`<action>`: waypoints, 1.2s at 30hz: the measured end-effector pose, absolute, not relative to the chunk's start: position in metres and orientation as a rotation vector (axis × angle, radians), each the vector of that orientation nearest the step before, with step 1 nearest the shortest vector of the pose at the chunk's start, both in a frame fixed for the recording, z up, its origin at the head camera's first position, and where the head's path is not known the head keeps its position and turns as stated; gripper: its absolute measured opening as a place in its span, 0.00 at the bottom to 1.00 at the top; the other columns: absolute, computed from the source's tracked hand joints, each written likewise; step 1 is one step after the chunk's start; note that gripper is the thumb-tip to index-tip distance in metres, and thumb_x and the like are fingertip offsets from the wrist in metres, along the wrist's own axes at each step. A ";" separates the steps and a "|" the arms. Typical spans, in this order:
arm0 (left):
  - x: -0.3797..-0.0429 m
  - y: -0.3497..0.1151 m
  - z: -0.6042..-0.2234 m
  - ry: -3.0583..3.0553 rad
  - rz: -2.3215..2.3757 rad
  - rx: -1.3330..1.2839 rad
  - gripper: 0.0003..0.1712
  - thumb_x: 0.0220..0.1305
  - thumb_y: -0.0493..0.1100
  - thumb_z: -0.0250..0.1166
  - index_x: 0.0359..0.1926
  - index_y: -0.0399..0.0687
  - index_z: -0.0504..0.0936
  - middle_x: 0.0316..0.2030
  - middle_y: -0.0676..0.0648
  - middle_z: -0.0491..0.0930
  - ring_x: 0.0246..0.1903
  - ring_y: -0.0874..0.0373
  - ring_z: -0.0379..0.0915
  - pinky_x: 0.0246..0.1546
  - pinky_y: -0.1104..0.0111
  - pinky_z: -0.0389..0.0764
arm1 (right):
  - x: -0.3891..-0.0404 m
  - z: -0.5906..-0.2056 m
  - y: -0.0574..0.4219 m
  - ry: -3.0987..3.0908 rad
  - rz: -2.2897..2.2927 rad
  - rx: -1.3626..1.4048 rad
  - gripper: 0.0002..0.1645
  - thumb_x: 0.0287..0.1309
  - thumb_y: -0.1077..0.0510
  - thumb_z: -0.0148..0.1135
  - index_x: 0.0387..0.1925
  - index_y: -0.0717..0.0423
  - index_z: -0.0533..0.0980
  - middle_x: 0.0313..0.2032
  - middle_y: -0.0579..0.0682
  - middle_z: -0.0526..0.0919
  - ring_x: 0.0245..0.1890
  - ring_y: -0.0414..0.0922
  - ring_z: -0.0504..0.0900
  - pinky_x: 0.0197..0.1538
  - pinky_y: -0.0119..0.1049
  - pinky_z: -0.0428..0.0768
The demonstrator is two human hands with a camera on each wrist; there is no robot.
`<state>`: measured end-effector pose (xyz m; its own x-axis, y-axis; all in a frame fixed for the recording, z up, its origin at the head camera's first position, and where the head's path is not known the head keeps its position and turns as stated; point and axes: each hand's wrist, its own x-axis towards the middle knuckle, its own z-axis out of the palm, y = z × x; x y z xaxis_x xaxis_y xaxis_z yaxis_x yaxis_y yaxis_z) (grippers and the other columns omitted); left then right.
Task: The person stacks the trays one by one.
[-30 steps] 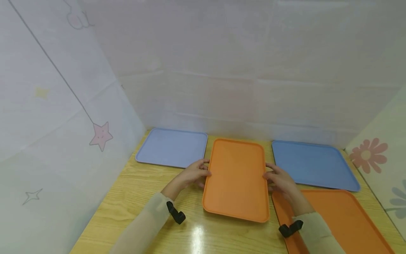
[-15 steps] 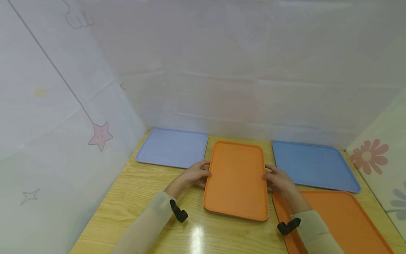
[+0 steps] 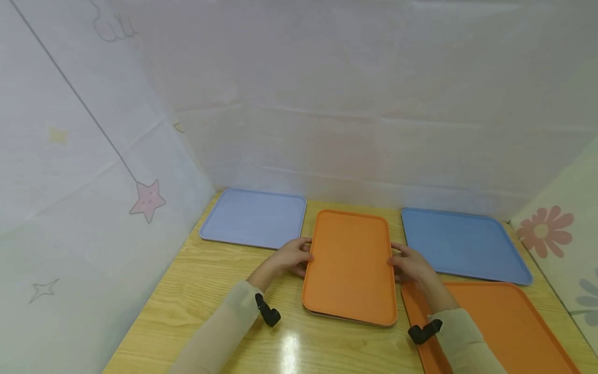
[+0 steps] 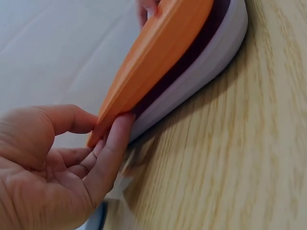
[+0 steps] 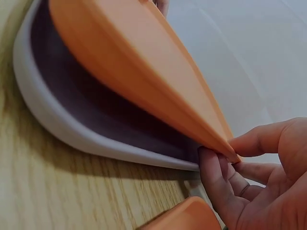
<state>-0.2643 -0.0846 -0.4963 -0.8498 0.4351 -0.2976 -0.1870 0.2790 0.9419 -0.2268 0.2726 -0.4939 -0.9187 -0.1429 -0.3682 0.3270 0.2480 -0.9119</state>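
Orange tray (image 3: 350, 267): located mid-worktop (image 3: 201, 280), long sides running away from the person, between both hands. Left hand (image 3: 290, 257): fingers (image 4: 117, 136) and thumb pinch the tray's left rim. Right hand (image 3: 413, 266): fingers and thumb pinch the right rim, opposite the left.

Directly beneath, a white-walled tray (image 5: 43, 105) with a dark interior rests on the worktop. The wrist views show a gap between the two at the near end; whether they touch elsewhere cannot be determined.

Surroundings: a lavender tray (image 3: 254, 215) lies at the far left, a blue tray (image 3: 467, 244) at the far right. A second orange tray (image 3: 504, 327) lies at the near right, the right forearm crossing above it. Each pale sleeve bears a black clip (image 3: 268, 311).
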 end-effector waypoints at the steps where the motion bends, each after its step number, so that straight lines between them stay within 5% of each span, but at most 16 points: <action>1: -0.264 -0.084 -0.496 2.061 1.594 0.227 0.42 0.64 0.32 0.63 0.77 0.37 0.57 0.41 0.41 0.74 0.34 0.53 0.80 0.27 0.56 0.88 | -0.227 -0.494 0.273 2.163 -1.699 0.171 0.45 0.69 0.62 0.57 0.79 0.61 0.48 0.58 0.65 0.73 0.39 0.44 0.82 0.38 0.40 0.85; 6: -0.264 -0.079 -0.493 2.146 1.510 0.239 0.42 0.65 0.31 0.64 0.77 0.35 0.57 0.39 0.43 0.71 0.34 0.54 0.77 0.25 0.58 0.87 | -0.228 -0.492 0.272 2.208 -1.648 0.183 0.44 0.69 0.62 0.57 0.79 0.61 0.48 0.59 0.67 0.73 0.35 0.45 0.81 0.37 0.41 0.84; 13: -0.260 -0.077 -0.491 2.215 1.457 0.213 0.42 0.65 0.32 0.65 0.77 0.37 0.57 0.38 0.44 0.70 0.33 0.54 0.74 0.23 0.60 0.87 | -0.228 -0.494 0.274 2.246 -1.601 0.160 0.44 0.67 0.64 0.59 0.78 0.65 0.51 0.48 0.62 0.79 0.31 0.43 0.84 0.36 0.40 0.86; 25: -0.255 -0.078 -0.494 2.153 1.492 0.177 0.46 0.63 0.31 0.66 0.78 0.39 0.55 0.42 0.41 0.74 0.28 0.54 0.81 0.30 0.54 0.88 | -0.228 -0.496 0.272 2.250 -1.602 0.140 0.43 0.65 0.65 0.60 0.77 0.66 0.53 0.36 0.53 0.77 0.27 0.43 0.80 0.32 0.37 0.84; 36: -0.257 -0.083 -0.495 2.050 1.536 0.170 0.49 0.61 0.28 0.66 0.79 0.41 0.52 0.52 0.38 0.71 0.34 0.50 0.84 0.35 0.52 0.88 | -0.228 -0.497 0.276 2.273 -1.583 0.091 0.44 0.65 0.65 0.60 0.76 0.68 0.52 0.50 0.64 0.78 0.35 0.46 0.84 0.39 0.42 0.86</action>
